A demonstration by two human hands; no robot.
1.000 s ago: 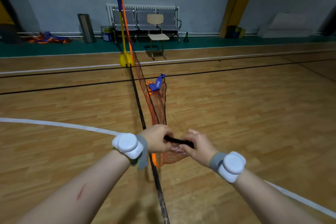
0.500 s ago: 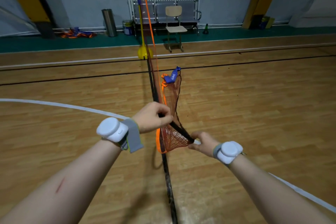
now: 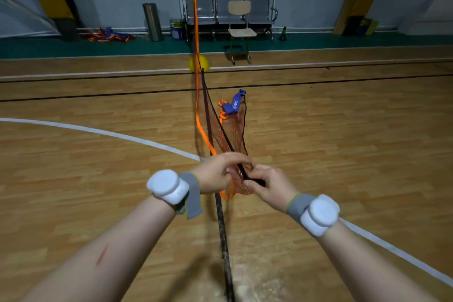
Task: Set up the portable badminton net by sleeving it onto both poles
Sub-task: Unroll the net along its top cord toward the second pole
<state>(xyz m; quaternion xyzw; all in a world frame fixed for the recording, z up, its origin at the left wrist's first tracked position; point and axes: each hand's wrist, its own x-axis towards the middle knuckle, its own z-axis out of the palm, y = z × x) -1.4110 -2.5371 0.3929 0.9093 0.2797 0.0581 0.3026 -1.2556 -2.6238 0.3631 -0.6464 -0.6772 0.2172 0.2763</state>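
Badminton net (image 3: 232, 135), orange mesh, trailing near from the upright far pole (image 3: 195, 19) to hands held close together: left hand (image 3: 217, 173) pinching its bunched near end, right hand (image 3: 268, 186) gripping black pole (image 3: 242, 174), long axis pointing far along the mesh.

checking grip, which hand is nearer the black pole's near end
Right. The right hand pinches the black pole at its near end; the left hand grips it farther up, at the net.
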